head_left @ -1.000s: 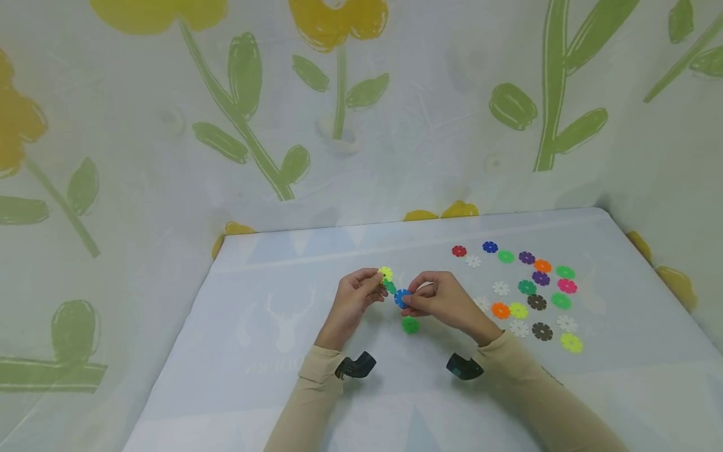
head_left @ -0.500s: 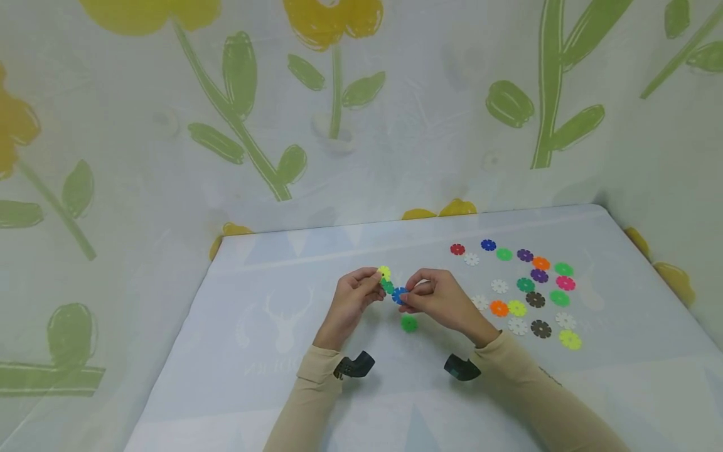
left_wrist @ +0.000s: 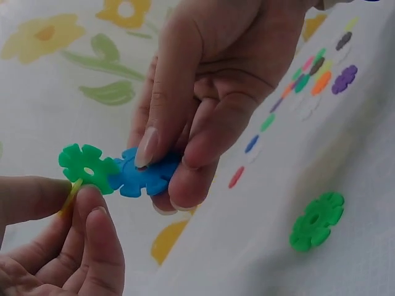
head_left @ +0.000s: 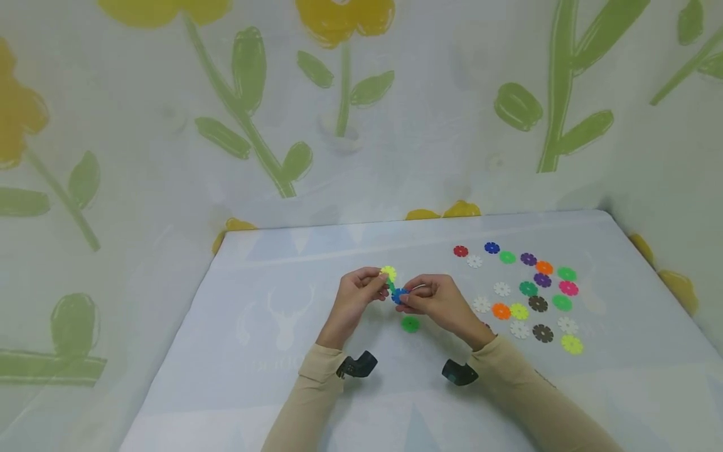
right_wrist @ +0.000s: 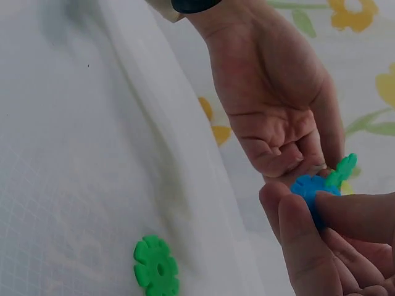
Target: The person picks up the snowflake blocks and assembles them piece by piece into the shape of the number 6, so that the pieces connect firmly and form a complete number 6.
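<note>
My left hand (head_left: 353, 304) pinches a yellow interlocking plastic disc (head_left: 388, 272) between thumb and fingers. A green notched disc (left_wrist: 80, 165) stands joined at an angle to the yellow one. With thumb and fingertips my right hand (head_left: 443, 301) grips a blue disc (left_wrist: 145, 177), whose notched edge meets the green disc's edge. The right fingers cover part of the blue disc, and the left fingers hide most of the yellow one in the left wrist view. Below the hands, another green disc (head_left: 410, 324) lies on the table.
Many loose discs lie on the white table (head_left: 254, 389) to the right, among them a red disc (head_left: 460, 251), an orange disc (head_left: 501, 311) and a brown disc (head_left: 543, 333). A purple disc (left_wrist: 344, 79) lies near the right wrist. Flower-printed fabric (head_left: 429, 125) rises behind the table.
The right hand has brought the blue disc slightly left, closer against the green one. The green disc has turned to show more of its edge in the head view. The left hand keeps its grip.
</note>
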`<state>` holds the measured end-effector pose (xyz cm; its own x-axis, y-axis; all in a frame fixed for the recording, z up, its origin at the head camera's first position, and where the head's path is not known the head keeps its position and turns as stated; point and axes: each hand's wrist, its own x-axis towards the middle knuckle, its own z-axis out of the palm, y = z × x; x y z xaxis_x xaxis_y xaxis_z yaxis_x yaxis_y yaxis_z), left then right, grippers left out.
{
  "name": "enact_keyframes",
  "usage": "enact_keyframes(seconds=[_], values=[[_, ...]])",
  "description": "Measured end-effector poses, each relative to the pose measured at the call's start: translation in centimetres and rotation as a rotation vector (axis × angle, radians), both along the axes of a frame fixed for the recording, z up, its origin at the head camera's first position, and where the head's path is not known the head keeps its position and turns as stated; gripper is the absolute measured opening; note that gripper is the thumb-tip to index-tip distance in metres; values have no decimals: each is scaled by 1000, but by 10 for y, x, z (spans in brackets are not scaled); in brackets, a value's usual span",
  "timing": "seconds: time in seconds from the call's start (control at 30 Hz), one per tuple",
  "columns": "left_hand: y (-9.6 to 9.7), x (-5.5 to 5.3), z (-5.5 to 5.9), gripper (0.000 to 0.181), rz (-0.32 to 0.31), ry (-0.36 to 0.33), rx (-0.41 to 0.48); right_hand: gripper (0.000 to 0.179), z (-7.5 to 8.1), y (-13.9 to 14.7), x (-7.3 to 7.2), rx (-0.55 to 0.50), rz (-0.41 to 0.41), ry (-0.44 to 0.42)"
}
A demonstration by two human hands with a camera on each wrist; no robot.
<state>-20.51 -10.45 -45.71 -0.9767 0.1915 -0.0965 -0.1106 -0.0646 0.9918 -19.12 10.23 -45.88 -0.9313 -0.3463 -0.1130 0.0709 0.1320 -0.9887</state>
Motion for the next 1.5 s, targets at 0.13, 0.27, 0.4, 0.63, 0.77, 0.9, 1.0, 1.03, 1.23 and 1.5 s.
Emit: enact_keyframes(seconds=[0.13,0.27,0.4,0.63,0.77,0.9,1.0,1.03,1.23,1.5], values=[[2,-1,1,27,4,8,-4,24,0,2,0,-7,4,-16],[2,-3,0,28,41,30,-20,25,4,3,2,11,8,-18],[2,-3,-1,26,68,51,-22,27,8,1,4,16,23,-1],[3,-1,0,24,59,103,-68,24,10,-2,4,0,11,35],[3,1,0,23,40,118,-61,23,8,-2,5,-20,3,42],[2,1,0,24,18,98,-29,22,7,-3,5,-44,4,54],[1,1,1,26,21,84,-17,21,7,-4,5,-55,5,57],[1,2,1,26,25,80,-20,21,6,-5,5,-54,4,57],[2,3,2,32,43,71,-34,19,4,-7,7,-48,-4,60],[8,5,-1,28,83,68,33,17,1,-14,12,-72,-64,16]])
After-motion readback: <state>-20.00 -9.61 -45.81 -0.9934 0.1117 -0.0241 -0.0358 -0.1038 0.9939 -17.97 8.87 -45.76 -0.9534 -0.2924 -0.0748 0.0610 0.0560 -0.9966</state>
